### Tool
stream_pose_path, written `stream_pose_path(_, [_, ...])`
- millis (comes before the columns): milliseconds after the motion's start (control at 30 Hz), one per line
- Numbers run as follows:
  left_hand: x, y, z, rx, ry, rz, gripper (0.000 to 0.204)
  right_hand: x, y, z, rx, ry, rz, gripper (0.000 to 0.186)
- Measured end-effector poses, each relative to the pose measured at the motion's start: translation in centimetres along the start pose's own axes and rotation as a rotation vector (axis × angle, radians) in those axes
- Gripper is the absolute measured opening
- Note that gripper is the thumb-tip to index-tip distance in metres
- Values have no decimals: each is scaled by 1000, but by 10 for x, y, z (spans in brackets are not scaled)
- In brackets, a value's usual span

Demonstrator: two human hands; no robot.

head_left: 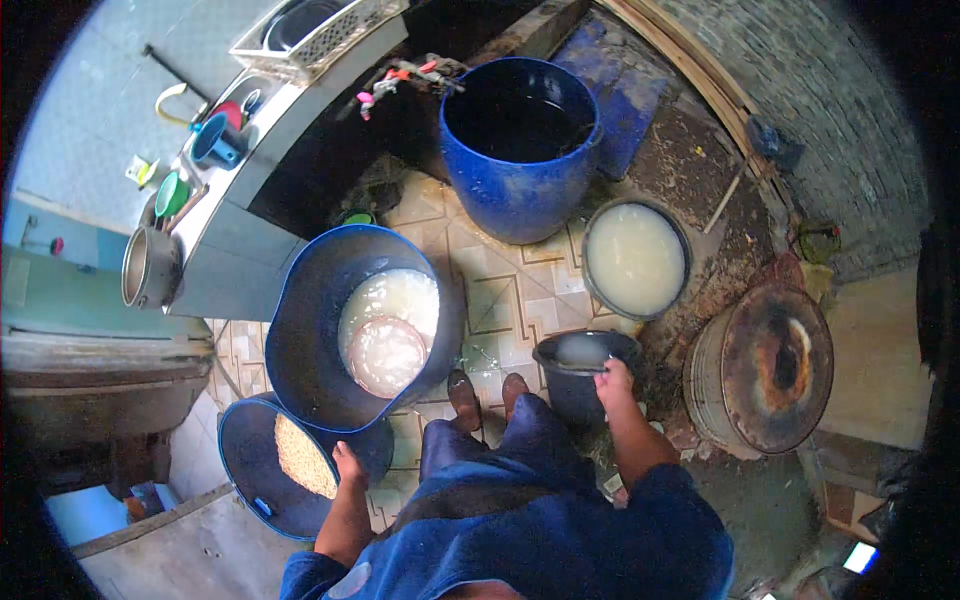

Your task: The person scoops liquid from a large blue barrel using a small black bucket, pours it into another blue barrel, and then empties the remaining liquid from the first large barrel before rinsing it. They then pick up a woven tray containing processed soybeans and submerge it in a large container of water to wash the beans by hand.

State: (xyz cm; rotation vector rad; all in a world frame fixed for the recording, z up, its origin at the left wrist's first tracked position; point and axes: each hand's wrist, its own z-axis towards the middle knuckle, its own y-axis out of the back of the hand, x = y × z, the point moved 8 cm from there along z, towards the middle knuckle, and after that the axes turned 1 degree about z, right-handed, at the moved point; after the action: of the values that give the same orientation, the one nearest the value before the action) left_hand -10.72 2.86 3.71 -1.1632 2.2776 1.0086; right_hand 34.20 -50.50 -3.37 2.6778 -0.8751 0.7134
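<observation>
My left hand grips the edge of a dark tub with a blue rim, which holds pale beige grains and a small blue item. My right hand is closed on the handle or rim of a black bucket holding cloudy liquid. Between them and farther forward, a large dark tub contains milky white material and a round pinkish object sitting in it. My feet stand on the tiles beside it.
A blue barrel stands ahead, near a basin of cloudy liquid. A rusty round metal drum is at right. A tiled counter carries cups, a pot and a rack. Coloured taps are beside the barrel.
</observation>
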Motion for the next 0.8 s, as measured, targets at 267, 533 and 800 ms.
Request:
stream_pose_path(267, [-10, 48, -8, 54, -60, -30, 63, 10, -92, 29, -85, -139, 46, 13])
stream_pose_path(533, [19, 38, -65, 57, 201, 2, 62, 40, -116, 8, 71, -41, 74, 13])
stream_pose_path(800, [53, 9, -42, 122, 232, -85, 49, 69, -82, -38, 348, 133, 31, 31])
